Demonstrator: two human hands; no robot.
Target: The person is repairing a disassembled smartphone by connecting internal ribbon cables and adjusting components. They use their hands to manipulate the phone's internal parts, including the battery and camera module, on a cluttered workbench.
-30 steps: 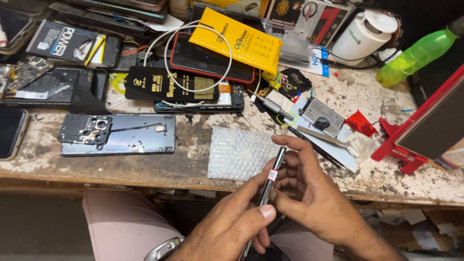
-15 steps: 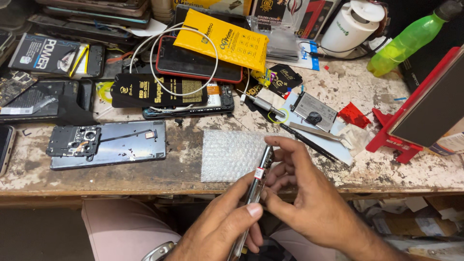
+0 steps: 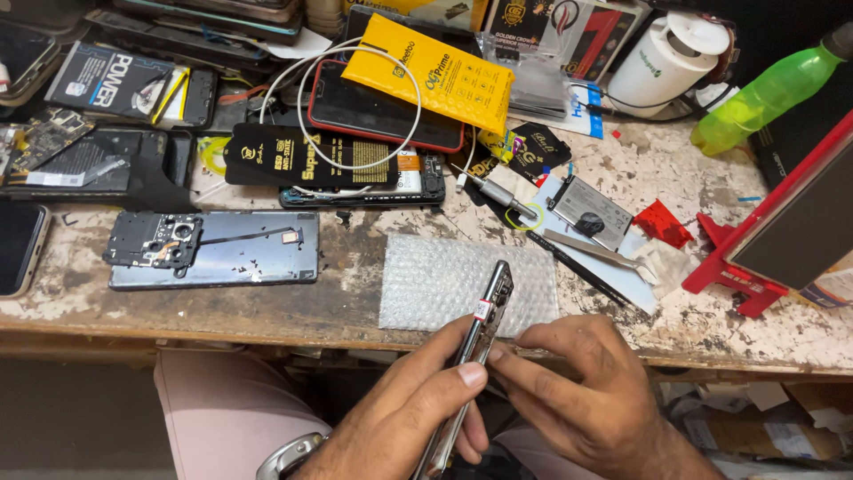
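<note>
My left hand (image 3: 400, 418) grips an opened phone body (image 3: 480, 342) edge-on, its thumb pressed on the side near a small red-and-white sticker. From the right, my right hand (image 3: 577, 391) touches that same edge with its fingertips. The phone is tilted, with its top end over a sheet of bubble wrap (image 3: 435, 280) at the bench's front edge. A detached phone back panel (image 3: 222, 253) with its camera frame lies to the left on the bench.
The worn bench (image 3: 338, 311) is crowded: a red-edged phone under a white cable (image 3: 355, 107), a yellow packet (image 3: 435, 76), tweezers (image 3: 595, 253), a screwdriver (image 3: 498, 196), a red stand (image 3: 737, 284) with a screen, a green bottle (image 3: 764, 89), a white jar (image 3: 662, 62).
The view has shifted slightly, so the bench sits a little higher in frame. Both hands stay on the phone body, and the right fingertips have slid along its edge.
</note>
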